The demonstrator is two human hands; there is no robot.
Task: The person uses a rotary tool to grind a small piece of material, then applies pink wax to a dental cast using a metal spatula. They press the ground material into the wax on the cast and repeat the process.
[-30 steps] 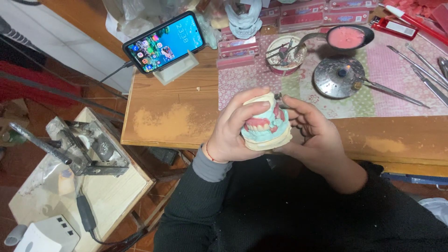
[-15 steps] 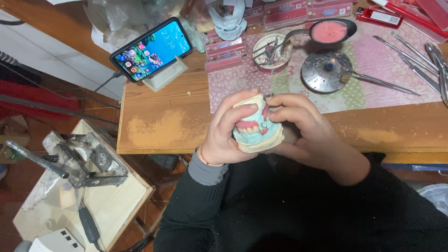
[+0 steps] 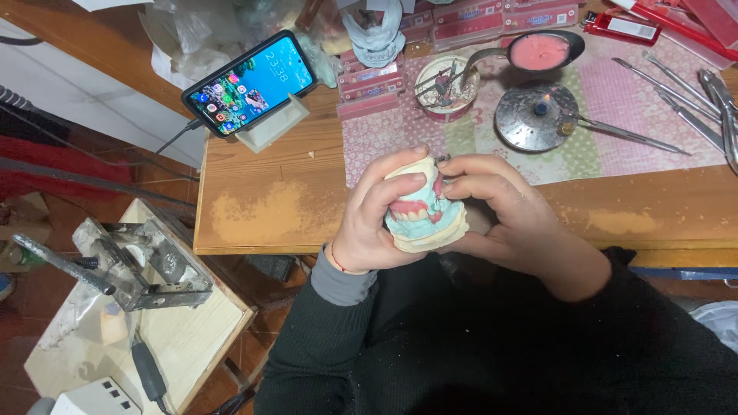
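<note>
Matt, chalky plaster dental cast [image 3: 425, 219] with glossy pink wax gums; beyond it, the table [image 3: 261, 207] is worn, dusty wood under a patterned cloth mat [image 3: 615, 146], bearing a shiny metal dish [image 3: 536, 117] and a glossy-screened phone [image 3: 250, 83]

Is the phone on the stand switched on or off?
On: the phone leans on its stand with a lit screen showing coloured icons.

One dental model [image 3: 425, 219], held by two hands: left hand [image 3: 369, 223], right hand [image 3: 503, 211]. On the tabletop [image 3: 261, 215]: one phone [image 3: 250, 83] on one stand [image 3: 270, 123], one round tin [image 3: 447, 86], one spoon of pink wax [image 3: 538, 52], one round metal burner [image 3: 536, 117], one red lighter [image 3: 621, 27].
</note>
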